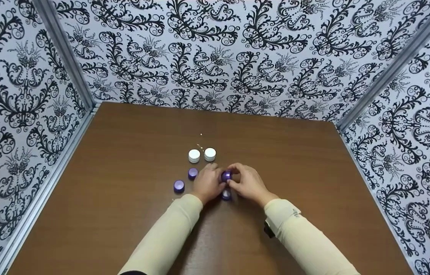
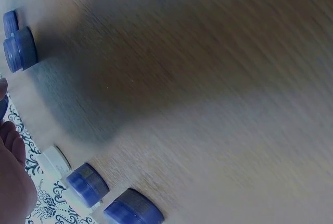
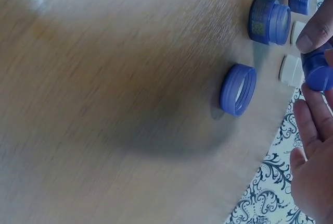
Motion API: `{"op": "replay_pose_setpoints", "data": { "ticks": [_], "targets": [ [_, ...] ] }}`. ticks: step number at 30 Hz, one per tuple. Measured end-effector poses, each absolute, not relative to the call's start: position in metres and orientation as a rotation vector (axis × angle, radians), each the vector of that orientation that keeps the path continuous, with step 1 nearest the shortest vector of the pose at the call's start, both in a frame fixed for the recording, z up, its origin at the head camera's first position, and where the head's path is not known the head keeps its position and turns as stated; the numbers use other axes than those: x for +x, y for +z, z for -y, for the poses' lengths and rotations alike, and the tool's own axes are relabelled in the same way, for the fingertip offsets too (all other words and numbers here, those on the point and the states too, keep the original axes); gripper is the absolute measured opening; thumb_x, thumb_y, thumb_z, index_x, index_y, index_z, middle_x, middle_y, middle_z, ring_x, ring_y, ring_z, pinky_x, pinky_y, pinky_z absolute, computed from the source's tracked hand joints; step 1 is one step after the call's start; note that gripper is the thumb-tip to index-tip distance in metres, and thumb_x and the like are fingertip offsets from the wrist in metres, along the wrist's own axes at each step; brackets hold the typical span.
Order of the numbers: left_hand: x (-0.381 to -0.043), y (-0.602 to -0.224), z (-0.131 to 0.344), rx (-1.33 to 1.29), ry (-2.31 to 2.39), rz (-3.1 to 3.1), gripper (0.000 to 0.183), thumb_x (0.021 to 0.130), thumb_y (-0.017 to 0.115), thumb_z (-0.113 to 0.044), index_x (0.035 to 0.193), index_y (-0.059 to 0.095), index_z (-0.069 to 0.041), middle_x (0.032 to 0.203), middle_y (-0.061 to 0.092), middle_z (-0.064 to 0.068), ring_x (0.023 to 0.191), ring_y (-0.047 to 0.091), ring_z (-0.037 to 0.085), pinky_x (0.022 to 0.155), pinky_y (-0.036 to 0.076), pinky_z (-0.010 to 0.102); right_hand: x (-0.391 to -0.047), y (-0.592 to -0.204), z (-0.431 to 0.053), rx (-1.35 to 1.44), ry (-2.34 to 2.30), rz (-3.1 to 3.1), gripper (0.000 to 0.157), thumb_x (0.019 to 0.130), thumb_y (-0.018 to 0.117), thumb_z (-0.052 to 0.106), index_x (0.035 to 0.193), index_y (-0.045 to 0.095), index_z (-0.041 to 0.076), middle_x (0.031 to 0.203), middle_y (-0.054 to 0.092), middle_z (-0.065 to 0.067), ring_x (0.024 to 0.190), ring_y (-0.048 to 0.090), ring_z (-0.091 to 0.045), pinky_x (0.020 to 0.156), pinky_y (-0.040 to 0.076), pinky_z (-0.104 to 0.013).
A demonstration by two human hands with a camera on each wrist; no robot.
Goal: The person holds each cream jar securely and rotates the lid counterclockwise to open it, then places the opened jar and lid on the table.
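Observation:
In the head view both hands meet over the middle of the table around a small purple jar (image 1: pixel 226 176). My left hand (image 1: pixel 208 184) holds it from the left, its thumb against the jar (image 3: pixel 317 71) in the right wrist view. The fingers of my right hand (image 1: pixel 250 184) grip it from the other side. Below the hands stands an uncovered purple jar (image 3: pixel 269 21) with a threaded neck showing. A purple screw lid (image 3: pixel 238 89) lies beside it, inner side up. Left of the hands are two more purple jars, one nearer (image 1: pixel 179 186) and one farther (image 1: pixel 193 173).
Two white jars, a left one (image 1: pixel 194 156) and a right one (image 1: pixel 210 154), stand beyond the hands. Small pale crumbs (image 1: pixel 200 146) lie behind them. Patterned walls (image 1: pixel 215 57) enclose the brown wooden table (image 1: pixel 131 145) at the back and sides.

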State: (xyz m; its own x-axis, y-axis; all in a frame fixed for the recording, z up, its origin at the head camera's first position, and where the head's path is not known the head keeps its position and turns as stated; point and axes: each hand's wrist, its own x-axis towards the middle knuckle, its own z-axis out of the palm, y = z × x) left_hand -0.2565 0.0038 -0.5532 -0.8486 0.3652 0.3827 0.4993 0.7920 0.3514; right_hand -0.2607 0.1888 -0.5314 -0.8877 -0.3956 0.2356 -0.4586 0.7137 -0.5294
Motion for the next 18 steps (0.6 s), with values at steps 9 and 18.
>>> {"op": "replay_pose_setpoints", "data": {
  "ticks": [9,18],
  "targets": [
    [-0.2587,-0.5553,-0.0027,-0.66,-0.677,2.657,0.038,0.076,0.082,-0.022,0.111,0.073,-0.008,0.098,0.062,0.005,0.095,0.06,0.024,0.086,0.05,0.036,-0.2607,-0.5314,-0.1884,0.642,0.931,2.872,0.035,0.093,0.068,0.032,0.122,0.066,0.012,0.105,0.071,-0.001,0.096,0.066,-0.022,0.085,0.047,-0.041],
    [-0.2598,-0.5592,-0.003,-0.66,-0.692,2.635,0.037,0.075,0.083,-0.022,0.108,0.074,-0.008,0.096,0.062,0.005,0.092,0.06,0.024,0.083,0.051,0.037,-0.2618,-0.5328,-0.189,0.673,0.955,2.83,0.031,0.086,0.075,0.024,0.114,0.067,0.013,0.099,0.071,0.001,0.097,0.063,-0.028,0.086,0.046,-0.043]
  ]
}}
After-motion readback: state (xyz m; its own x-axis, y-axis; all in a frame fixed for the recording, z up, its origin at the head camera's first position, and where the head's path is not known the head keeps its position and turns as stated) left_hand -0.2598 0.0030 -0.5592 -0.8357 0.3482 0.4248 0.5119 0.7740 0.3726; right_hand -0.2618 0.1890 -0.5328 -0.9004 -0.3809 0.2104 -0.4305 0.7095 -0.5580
